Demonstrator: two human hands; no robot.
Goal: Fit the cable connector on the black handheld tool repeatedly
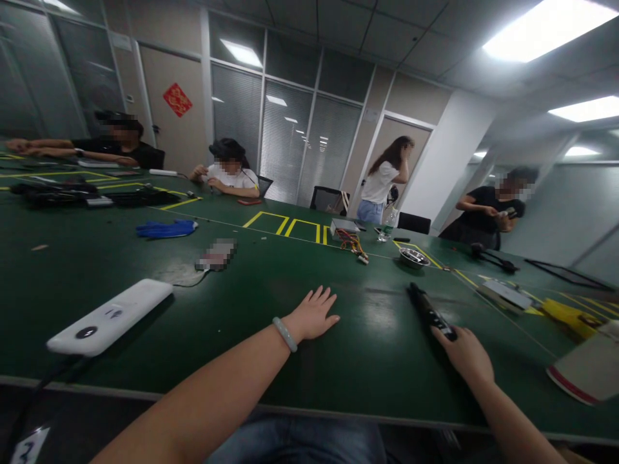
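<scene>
My left hand (314, 316), with a pale bangle (285, 334) at the wrist, lies on the green tabletop (358, 367). Its fingers are spread and nothing is in it. Over to the right, my right hand (465, 353) grips the near end of a long black stick-shaped object (429, 308) with white print on its side. That object points away from me, along the table; its exact kind is unclear. Part of its near end is hidden by my fingers.
A white box-like device (130, 309) with a cable lies at left, near a blue glove (167, 229). Beyond are a metal bowl (414, 258), a power supply with wires (344, 227) and a bottle (385, 231). A paper cup (587, 367) stands right. Several people are around the table.
</scene>
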